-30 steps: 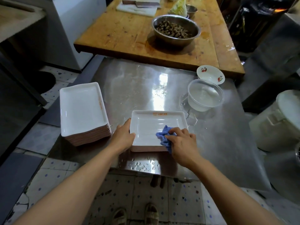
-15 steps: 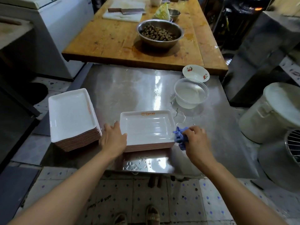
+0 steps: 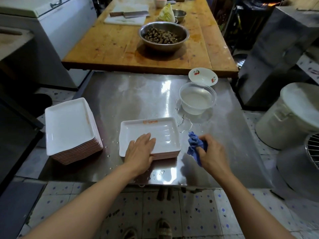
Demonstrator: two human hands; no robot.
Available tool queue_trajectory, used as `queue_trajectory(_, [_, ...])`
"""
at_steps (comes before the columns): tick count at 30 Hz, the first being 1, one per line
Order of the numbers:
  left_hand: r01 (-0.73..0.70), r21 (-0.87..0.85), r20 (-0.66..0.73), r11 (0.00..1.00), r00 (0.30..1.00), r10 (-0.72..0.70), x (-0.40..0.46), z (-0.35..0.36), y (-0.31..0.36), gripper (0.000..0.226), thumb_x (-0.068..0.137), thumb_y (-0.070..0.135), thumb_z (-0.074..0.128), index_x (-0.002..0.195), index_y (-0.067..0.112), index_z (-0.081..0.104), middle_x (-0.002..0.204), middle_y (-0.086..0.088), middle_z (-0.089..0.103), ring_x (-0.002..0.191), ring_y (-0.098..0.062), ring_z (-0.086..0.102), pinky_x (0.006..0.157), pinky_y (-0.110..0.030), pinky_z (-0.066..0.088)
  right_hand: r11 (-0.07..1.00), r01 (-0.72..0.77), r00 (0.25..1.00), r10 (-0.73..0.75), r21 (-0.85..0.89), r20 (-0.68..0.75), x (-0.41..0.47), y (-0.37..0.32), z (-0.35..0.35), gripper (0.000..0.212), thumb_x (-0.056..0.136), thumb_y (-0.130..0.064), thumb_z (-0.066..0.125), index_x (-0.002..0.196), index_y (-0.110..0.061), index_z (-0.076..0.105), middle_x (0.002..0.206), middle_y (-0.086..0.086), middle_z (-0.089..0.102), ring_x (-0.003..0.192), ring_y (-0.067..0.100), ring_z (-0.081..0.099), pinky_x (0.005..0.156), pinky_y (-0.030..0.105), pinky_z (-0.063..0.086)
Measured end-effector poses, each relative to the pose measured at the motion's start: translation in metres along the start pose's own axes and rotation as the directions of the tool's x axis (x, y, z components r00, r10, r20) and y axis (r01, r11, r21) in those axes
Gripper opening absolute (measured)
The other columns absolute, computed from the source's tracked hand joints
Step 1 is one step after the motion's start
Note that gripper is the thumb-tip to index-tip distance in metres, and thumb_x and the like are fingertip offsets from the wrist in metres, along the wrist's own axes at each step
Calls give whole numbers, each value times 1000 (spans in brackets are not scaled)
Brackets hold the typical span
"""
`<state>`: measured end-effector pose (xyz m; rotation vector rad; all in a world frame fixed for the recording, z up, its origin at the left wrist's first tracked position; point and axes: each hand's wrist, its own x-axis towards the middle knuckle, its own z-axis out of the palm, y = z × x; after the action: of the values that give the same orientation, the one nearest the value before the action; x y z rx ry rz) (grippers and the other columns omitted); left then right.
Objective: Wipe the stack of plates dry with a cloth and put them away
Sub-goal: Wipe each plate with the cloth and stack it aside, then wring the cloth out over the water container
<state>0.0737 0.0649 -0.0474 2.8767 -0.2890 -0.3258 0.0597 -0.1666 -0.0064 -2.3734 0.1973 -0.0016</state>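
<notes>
Plate [image 3: 160,135] with unreadable orange logo

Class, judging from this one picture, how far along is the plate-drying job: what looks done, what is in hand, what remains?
Looks done: a tall stack of plates stands aside on the steel table. In hand: the left hand lies flat on the top plate of a short stack; the right hand grips the blue cloth beside it. Left: the short stack's remaining plates, and putting all away.

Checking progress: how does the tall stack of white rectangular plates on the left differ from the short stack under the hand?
The tall stack of white rectangular plates holds many more plates, sits skewed and is untouched. The short stack lies squarer, with the left hand resting on it. Both are white with reddish-brown undersides.
</notes>
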Motion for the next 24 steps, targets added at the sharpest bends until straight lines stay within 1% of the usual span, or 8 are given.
queue_trajectory(4, [-39, -149, -91, 988, 996, 26, -2, -10, 13, 69, 88, 39, 59, 147, 24, 25, 155, 2, 25, 142, -15, 19, 115, -36, 12, 992, -8, 1000, 12, 122, -27, 2, -7, 1, 13, 88, -12, 59, 97, -19, 53, 81, -9, 55, 73, 5, 55, 59, 11, 40])
queue_trajectory(8, [-33, -511, -145, 859, 988, -48, -3, -34, 36, 59, 88, 33, 61, 141, 24, 38, 142, 4, 45, 128, -16, 43, 105, -29, 32, 963, 12, 999, 2, 270, -52, 7, -34, 1, 32, 86, -11, 63, 107, -29, 46, 94, -10, 55, 84, 9, 57, 75, 30, 53])
queue_trajectory(10, [91, -752, 1, 653, 990, -138, -3, -50, 45, 48, 90, 34, 58, 135, 25, 43, 129, 1, 55, 112, -16, 56, 94, -30, 45, 941, 47, 998, -33, 334, -49, 11, -51, 2, 48, 85, -8, 64, 122, -31, 45, 111, -4, 53, 98, 12, 56, 86, 30, 49])
queue_trajectory(12, [271, -909, 238, 317, 961, -139, -6, -66, 51, 38, 95, 39, 49, 129, 23, 47, 119, -4, 61, 99, -18, 65, 77, -30, 52, 935, 93, 995, -71, 341, -77, 15, -66, 3, 40, 84, -8, 66, 117, -25, 53, 116, 3, 53, 106, 17, 55, 89, 27, 46])
queue_trajectory(15, [488, -869, 488, -80, 873, 13, -11, -85, 51, 40, 97, 50, 39, 119, 19, 53, 105, -15, 67, 83, -26, 71, 62, -30, 55, 940, 139, 986, -101, 312, -135, 15, -89, 6, 22, 83, -15, 69, 103, -17, 60, 104, 6, 60, 96, 20, 59, 81, 26, 48])
queue_trajectory(18, [558, -758, 548, -337, 825, 134, -6, -101, 48, 53, 93, 59, 36, 114, 15, 58, 83, -12, 69, 62, -21, 68, 53, -26, 54, 945, 243, 960, -202, 218, -195, 6, -108, 7, 18, 80, -22, 72, 97, -16, 66, 92, -2, 60, 90, 17, 57, 78, 26, 47])
queue_trajectory(21, [600, -689, 556, -406, 797, 235, 4, -119, 47, 54, 91, 63, 37, 96, 16, 62, 70, -5, 65, 52, -11, 55, 41, -17, 47, 940, 333, 917, -305, 74, -258, -2, -118, 6, 17, 78, -21, 75, 94, -16, 70, 86, -9, 59, 94, 14, 48, 75, 15, 36])
queue_trajectory(24, [608, -748, 573, -267, 794, 201, 16, -126, 54, 55, 88, 66, 40, 75, 16, 59, 56, 1, 48, 38, -5, 38, 31, -13, 31, 930, 359, 897, -324, 72, -300, -6, -124, 1, 17, 78, -19, 73, 94, -16, 68, 82, -14, 55, 90, 12, 48, 72, 8, 36])
